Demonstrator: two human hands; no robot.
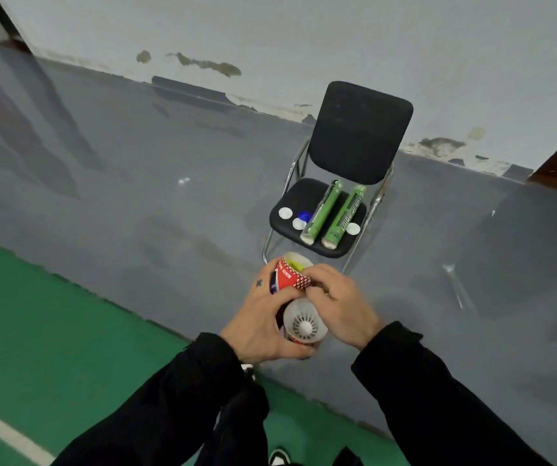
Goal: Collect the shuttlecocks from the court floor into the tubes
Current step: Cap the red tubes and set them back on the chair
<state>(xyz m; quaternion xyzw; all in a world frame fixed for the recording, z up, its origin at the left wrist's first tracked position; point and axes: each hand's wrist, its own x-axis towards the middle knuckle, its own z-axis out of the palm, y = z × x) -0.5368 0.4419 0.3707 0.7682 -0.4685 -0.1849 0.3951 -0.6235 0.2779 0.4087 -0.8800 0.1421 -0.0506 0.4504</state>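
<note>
My left hand [258,322] grips a red and white shuttlecock tube [290,275], held roughly level at chest height. A white shuttlecock [304,322] sticks out of the tube's near end, its open skirt facing me. My right hand [336,302] curls over the tube's top side, fingers near the far rim, where something yellow-green shows inside. On the black chair [358,136] ahead lie two green tubes [321,215] [344,218] side by side, with several round caps [285,213] next to them.
The chair stands on grey floor against a stained white wall. A small white object [183,181] lies on the grey floor to the left. Green court flooring [35,331] with a white line lies at lower left. My shoe shows at the bottom edge.
</note>
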